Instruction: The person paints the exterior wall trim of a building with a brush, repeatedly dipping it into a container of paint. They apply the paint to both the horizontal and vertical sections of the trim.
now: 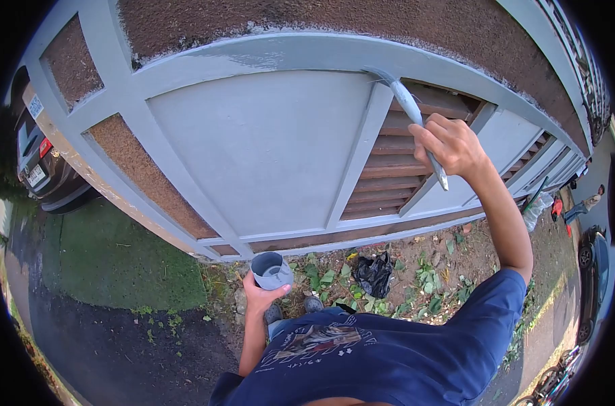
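My right hand (449, 147) is closed round the handle of a paintbrush (407, 101), which is smeared with grey paint. The bristles meet the grey upper rail (307, 53) of the wall, just above the corner of a slatted opening (395, 155). A wetter, shinier patch of paint shows on the rail to the left. Low in front of my body, my left hand (261, 292) grips a grey paint cup (272, 271) from the side. Some grey paint shows inside the cup. Below the rail lies a smooth light grey panel (260, 149).
Rough brown wall (321, 17) runs above the rail. At my feet are leafy weeds and a black plastic bag (373, 274). A dark car (50, 169) stands at left, another car (593, 277) at right. A person (584, 204) is far off on the right.
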A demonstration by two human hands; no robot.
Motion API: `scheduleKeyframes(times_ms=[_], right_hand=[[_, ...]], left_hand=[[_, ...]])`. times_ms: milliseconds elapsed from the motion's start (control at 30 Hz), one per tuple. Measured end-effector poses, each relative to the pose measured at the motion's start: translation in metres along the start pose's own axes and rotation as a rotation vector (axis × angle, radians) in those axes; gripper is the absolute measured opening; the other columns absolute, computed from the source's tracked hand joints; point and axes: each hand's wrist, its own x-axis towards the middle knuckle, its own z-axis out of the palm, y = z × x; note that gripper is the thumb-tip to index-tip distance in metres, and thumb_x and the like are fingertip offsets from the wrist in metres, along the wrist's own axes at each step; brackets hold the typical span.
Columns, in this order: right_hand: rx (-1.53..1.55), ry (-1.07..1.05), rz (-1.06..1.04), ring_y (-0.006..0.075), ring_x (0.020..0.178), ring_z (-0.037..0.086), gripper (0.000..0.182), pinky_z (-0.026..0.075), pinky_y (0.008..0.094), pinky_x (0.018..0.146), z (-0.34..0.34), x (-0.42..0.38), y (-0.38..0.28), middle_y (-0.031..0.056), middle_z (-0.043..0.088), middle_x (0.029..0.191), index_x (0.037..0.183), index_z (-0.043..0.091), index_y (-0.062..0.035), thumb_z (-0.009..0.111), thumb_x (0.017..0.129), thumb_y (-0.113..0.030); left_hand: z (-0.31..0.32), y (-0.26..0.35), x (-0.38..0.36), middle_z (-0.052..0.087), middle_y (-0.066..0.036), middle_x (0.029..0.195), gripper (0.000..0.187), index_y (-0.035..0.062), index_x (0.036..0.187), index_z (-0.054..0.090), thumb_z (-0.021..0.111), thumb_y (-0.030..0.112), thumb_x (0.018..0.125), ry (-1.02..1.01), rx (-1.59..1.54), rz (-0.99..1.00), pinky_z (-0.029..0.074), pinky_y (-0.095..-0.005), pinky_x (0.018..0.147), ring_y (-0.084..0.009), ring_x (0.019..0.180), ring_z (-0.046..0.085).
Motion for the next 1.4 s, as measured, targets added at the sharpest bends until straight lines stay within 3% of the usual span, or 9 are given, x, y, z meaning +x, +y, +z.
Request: scheduleKeyframes(times_ms=[167, 500, 700, 933, 1200, 1400], right_hand=[[0.006, 0.008, 0.033, 0.0174, 0.061, 0.060, 0.025, 0.047, 0.0277, 0.042, -0.003, -0.002, -0.003, 0.0024, 0.053, 0.062, 0.096, 0.058, -0.0032, 0.072, 0.076, -0.009], [0.186, 0.147, -0.199, 0.0183, 0.065, 0.058, 0.029, 0.049, 0.0295, 0.044, 0.039, 0.086, -0.034, 0.0043, 0.053, 0.066, 0.094, 0.058, 0.0007, 0.072, 0.079, -0.020], [0.140, 0.083, -0.123, 0.0182, 0.064, 0.060, 0.025, 0.048, 0.0295, 0.043, 0.022, 0.062, -0.024, 0.0036, 0.052, 0.064, 0.092, 0.058, -0.0024, 0.073, 0.077, -0.017], [0.055, 0.019, -0.013, 0.0162, 0.059, 0.058, 0.025, 0.045, 0.0288, 0.041, 0.008, 0.014, -0.011, 0.0014, 0.049, 0.060, 0.092, 0.056, -0.0036, 0.072, 0.074, -0.010], [0.137, 0.085, -0.117, 0.0170, 0.064, 0.059, 0.028, 0.047, 0.0282, 0.042, 0.021, 0.051, -0.025, 0.0025, 0.050, 0.062, 0.092, 0.058, -0.0007, 0.074, 0.075, -0.016], [0.098, 0.153, -0.109, 0.0163, 0.059, 0.057, 0.026, 0.045, 0.0283, 0.040, 0.027, 0.065, -0.028, 0.0014, 0.048, 0.061, 0.092, 0.057, -0.0026, 0.073, 0.074, -0.013]], left_hand=[[0.008, 0.012, 0.011, 0.067, -0.010, 0.110, 0.074, -0.0020, 0.119, 0.061, 0.092, 0.013, 0.053, -0.011, -0.030, 0.020, 0.052, -0.0360, 0.091, -0.0204, 0.100, 0.066], [-0.005, 0.002, -0.009, 0.068, -0.010, 0.109, 0.067, -0.0022, 0.117, 0.061, 0.091, 0.010, 0.057, 0.069, -0.011, 0.052, 0.052, -0.0350, 0.091, -0.0196, 0.099, 0.066], [-0.014, 0.003, -0.017, 0.068, -0.010, 0.109, 0.067, -0.0015, 0.116, 0.062, 0.091, 0.008, 0.057, 0.115, -0.015, -0.006, 0.052, -0.0352, 0.091, -0.0195, 0.099, 0.066], [-0.006, 0.008, 0.005, 0.069, -0.010, 0.108, 0.067, -0.0019, 0.116, 0.062, 0.091, 0.010, 0.057, 0.032, 0.009, 0.029, 0.053, -0.0354, 0.090, -0.0195, 0.099, 0.067], [-0.004, 0.000, 0.006, 0.068, -0.010, 0.108, 0.068, -0.0019, 0.117, 0.061, 0.091, 0.010, 0.057, 0.020, 0.000, 0.052, 0.053, -0.0352, 0.090, -0.0195, 0.098, 0.067], [-0.010, 0.000, -0.002, 0.069, -0.010, 0.107, 0.068, -0.0016, 0.116, 0.061, 0.091, 0.011, 0.056, 0.047, 0.011, 0.043, 0.052, -0.0349, 0.091, -0.0193, 0.098, 0.067]])
